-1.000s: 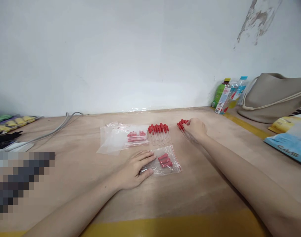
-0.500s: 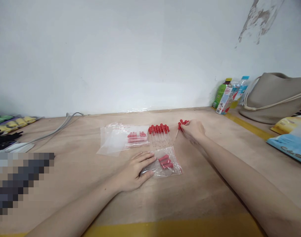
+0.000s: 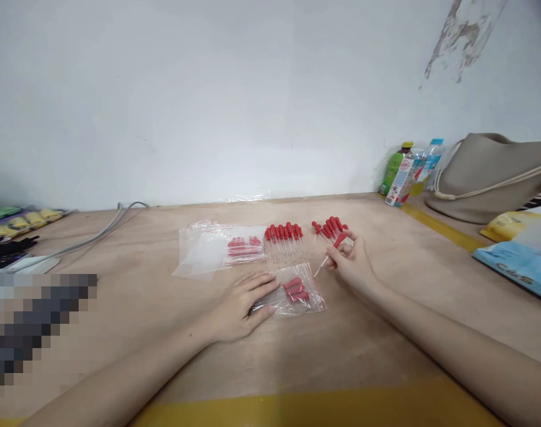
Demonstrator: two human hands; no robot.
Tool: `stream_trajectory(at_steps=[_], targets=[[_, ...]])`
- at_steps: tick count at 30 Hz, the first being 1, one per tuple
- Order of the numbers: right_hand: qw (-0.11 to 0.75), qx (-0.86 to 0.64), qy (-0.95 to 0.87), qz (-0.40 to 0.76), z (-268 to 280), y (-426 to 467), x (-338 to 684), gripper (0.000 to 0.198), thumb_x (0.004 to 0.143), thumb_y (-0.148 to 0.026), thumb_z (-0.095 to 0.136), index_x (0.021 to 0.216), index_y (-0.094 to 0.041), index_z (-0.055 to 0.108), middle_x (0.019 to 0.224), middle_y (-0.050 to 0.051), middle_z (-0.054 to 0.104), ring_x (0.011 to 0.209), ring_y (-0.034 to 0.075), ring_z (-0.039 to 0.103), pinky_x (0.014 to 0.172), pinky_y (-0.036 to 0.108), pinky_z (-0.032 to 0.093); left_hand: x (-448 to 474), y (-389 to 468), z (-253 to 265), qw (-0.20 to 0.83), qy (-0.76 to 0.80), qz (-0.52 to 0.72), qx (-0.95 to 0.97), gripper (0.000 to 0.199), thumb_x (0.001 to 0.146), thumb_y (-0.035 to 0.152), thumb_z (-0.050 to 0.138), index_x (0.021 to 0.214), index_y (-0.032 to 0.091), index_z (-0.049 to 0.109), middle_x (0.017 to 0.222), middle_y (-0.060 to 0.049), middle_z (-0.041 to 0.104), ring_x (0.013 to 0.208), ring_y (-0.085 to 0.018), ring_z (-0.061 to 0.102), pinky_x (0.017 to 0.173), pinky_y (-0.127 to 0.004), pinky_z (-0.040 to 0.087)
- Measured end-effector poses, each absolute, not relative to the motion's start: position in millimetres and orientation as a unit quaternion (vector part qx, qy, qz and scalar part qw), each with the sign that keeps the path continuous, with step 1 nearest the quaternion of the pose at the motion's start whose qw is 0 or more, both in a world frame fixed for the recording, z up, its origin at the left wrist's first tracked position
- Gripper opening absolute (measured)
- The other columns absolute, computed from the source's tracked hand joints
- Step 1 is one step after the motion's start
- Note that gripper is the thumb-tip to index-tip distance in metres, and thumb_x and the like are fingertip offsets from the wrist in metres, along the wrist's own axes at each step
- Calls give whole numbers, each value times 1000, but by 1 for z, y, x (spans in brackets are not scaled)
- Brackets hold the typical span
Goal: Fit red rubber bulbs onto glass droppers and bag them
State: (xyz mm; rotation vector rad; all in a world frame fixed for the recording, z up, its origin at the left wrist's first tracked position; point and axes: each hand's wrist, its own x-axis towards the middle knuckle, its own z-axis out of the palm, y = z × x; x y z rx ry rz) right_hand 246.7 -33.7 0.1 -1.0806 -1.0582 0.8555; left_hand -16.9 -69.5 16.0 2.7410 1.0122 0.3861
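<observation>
My left hand [image 3: 247,305] lies with its fingers spread over a clear zip bag [image 3: 315,298], pressing it to the table. Inside that bag are several droppers with red bulbs [image 3: 295,289]; their stems are partly under my fingers. Between thumb and fingers of my right hand [image 3: 352,261] is a single dropper [image 3: 340,239], its clear stem pointing down-left toward the bag's opening. Beyond this hand rests a loose group of red-bulbed droppers [image 3: 332,225]. Another row of droppers [image 3: 284,232] lies further left, beside a stack of filled bags [image 3: 246,251].
Flat plastic bags [image 3: 199,252] spread left of the stack. A grey cable [image 3: 112,226] crosses the left side. Drink bottles [image 3: 401,178] and a grey drawstring bag [image 3: 487,172] stand at the back right, near a blue and yellow package [image 3: 512,264]. The wall [image 3: 252,107] bounds the table behind.
My right hand has moved back toward me from the loose group, lifting one dropper out and bringing it near the zip bag. My left hand stays on the bag.
</observation>
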Motion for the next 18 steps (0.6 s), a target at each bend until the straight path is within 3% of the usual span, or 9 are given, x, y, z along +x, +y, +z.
stream_trajectory(at_steps=[7,14,18], targets=[[631,-447,-419,477,-1,-42,238,51,63,-45,63,96,-24,30,62,-8,54,52,12,60,55,29,52,-9,-65,18,105,337,119,928,48,89,43,37,134,28,33,140,-4,34,129,-23,29,105,-44,27],[620,-448,-406,501,-5,-49,236,43,65,-42,62,91,-23,33,64,-8,53,49,11,58,51,27,49,-10,-65,16,107,327,127,930,47,90,40,37,134,27,31,140,-5,34,128,-22,30,105,-44,28],[590,-457,-427,510,-5,-50,239,37,64,-42,63,85,-22,39,66,-5,55,56,11,58,57,29,49,-10,-65,17,113,329,136,928,48,89,40,38,135,27,30,139,-4,35,128,-22,30,105,-44,28]])
